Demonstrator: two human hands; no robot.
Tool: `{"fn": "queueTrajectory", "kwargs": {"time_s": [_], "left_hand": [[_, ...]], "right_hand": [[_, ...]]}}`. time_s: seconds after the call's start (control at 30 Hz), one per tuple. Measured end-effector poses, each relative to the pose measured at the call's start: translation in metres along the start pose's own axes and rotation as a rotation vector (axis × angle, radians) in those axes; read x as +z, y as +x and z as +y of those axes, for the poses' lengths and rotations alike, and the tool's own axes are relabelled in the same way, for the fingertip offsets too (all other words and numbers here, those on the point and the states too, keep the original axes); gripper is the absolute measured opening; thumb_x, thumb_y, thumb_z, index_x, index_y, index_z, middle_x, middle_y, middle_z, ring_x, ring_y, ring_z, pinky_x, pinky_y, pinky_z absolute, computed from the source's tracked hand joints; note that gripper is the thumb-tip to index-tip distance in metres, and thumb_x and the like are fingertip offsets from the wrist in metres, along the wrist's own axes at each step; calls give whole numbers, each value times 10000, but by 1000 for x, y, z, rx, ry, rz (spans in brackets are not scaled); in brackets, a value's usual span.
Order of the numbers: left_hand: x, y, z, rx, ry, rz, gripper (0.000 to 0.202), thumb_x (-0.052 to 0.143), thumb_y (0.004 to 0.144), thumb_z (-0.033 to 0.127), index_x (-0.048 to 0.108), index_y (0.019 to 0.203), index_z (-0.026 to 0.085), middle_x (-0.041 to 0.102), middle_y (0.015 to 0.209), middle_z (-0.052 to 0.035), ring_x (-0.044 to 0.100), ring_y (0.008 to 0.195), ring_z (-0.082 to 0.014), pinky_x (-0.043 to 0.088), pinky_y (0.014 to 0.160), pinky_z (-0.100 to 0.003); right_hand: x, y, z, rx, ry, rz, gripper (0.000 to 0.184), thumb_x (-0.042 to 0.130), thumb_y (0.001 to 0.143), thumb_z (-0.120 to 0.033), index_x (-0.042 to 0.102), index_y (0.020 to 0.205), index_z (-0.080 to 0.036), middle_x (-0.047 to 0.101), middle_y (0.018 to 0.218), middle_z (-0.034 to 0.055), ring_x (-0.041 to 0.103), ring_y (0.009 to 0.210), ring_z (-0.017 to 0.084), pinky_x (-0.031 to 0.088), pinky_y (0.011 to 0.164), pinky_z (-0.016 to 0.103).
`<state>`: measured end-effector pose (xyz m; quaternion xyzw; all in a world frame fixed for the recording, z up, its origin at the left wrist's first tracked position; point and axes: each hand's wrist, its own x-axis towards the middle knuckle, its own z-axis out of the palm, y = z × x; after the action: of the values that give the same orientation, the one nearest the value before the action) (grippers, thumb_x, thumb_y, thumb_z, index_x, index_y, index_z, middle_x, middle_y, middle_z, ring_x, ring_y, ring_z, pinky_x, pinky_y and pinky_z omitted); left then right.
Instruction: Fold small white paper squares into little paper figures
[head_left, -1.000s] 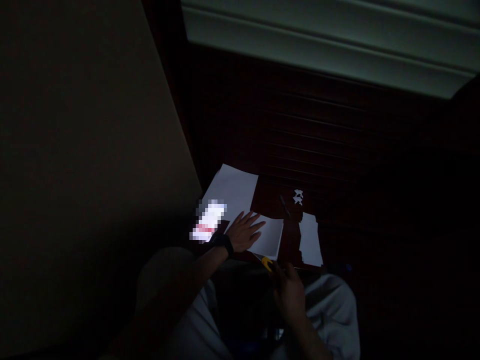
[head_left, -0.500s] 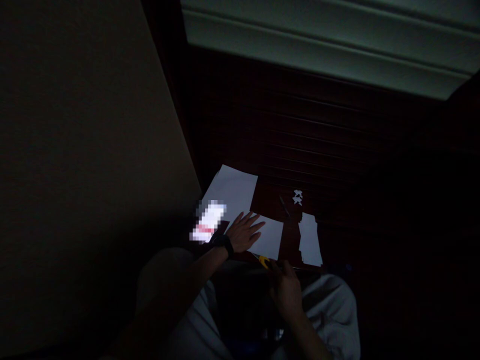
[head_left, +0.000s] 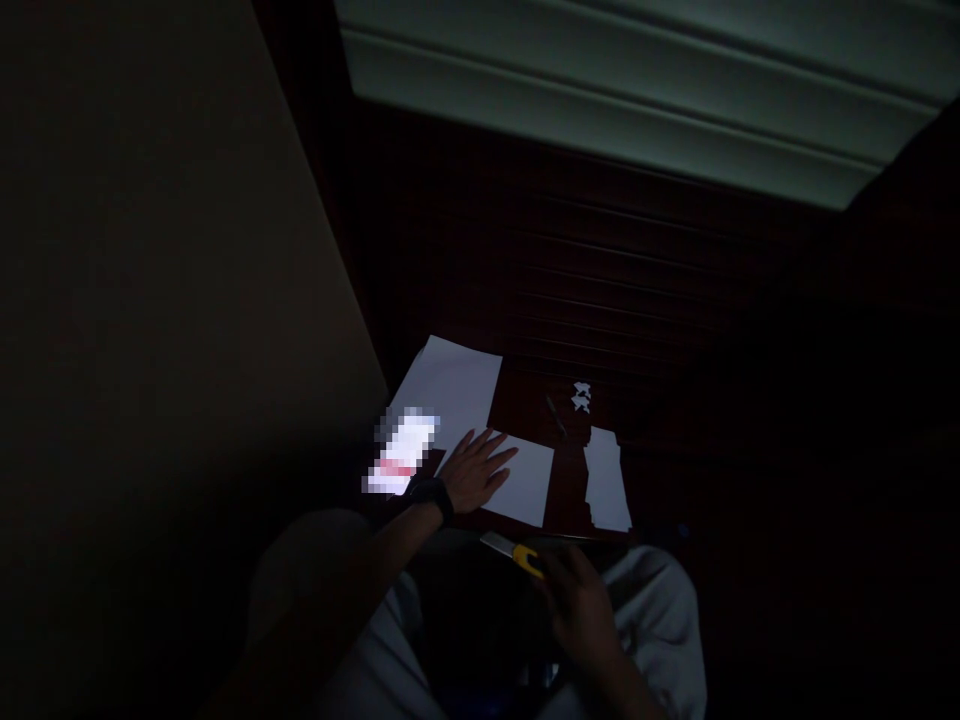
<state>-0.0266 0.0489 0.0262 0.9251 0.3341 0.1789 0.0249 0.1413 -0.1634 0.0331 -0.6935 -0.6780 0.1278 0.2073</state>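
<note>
My left hand [head_left: 472, 472] lies flat with fingers spread on a white sheet of paper [head_left: 526, 482] at the table's front. In my right hand [head_left: 581, 595] is a yellow utility knife [head_left: 528, 560], its blade out and pointing left. The knife is below the table's front edge, apart from the paper. To the upper left lies a larger white sheet [head_left: 454, 390], and a bright phone-like screen [head_left: 405, 455], blurred out, overlaps its lower left part.
On the dark table [head_left: 566, 480], a stack of cut paper strips [head_left: 606, 480] lies at the right. Behind it are small paper scraps [head_left: 581, 397] and a slim pen-like object [head_left: 556, 415]. A wall [head_left: 187, 250] stands to the left. The room is very dark.
The knife has come back from the paper's front edge toward my body, and more of its blade shows. My left hand stays on the paper. The whole view has shifted slightly.
</note>
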Motion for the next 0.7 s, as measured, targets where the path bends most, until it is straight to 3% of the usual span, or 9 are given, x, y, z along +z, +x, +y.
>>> {"fn": "queueTrajectory", "kwargs": {"time_s": [0.1,0.17,0.37,0.53,0.7], "left_hand": [[1,0,0,6,-4,11,440,344,883,427,400,1310,336,363,1405,9,233,1322,-234,120,1086,-473],[0,1,1,16,-5,22,438,352,882,414,415,1304,317,374,1399,-4,244,1318,-236,117,1087,-475],[-9,3,10,72,8,73,420,334,899,326,445,1291,225,417,1368,-60,287,1302,-231,88,1096,-474],[-15,-13,24,46,21,82,476,351,889,394,415,1312,186,357,1404,-98,253,1317,-262,116,1089,-488],[-5,-43,30,121,36,2,783,451,754,625,282,1383,190,227,1459,-122,164,1338,-319,138,1073,-517]], "right_hand": [[-13,-8,17,2,66,69,309,461,867,-252,534,1167,-243,546,1035,80,545,931,198,453,807,315],[-24,-4,29,77,76,174,301,436,883,-284,524,1166,-224,541,1060,86,542,945,192,446,816,309],[-49,56,67,327,-97,358,373,454,836,-476,591,978,-160,577,890,93,566,807,203,434,706,291],[-48,103,82,579,-309,309,416,426,829,-496,594,940,-132,575,918,140,561,864,247,393,680,302],[-35,120,84,617,-317,349,415,446,822,-472,562,960,-98,559,943,175,545,906,284,383,715,331]]}}
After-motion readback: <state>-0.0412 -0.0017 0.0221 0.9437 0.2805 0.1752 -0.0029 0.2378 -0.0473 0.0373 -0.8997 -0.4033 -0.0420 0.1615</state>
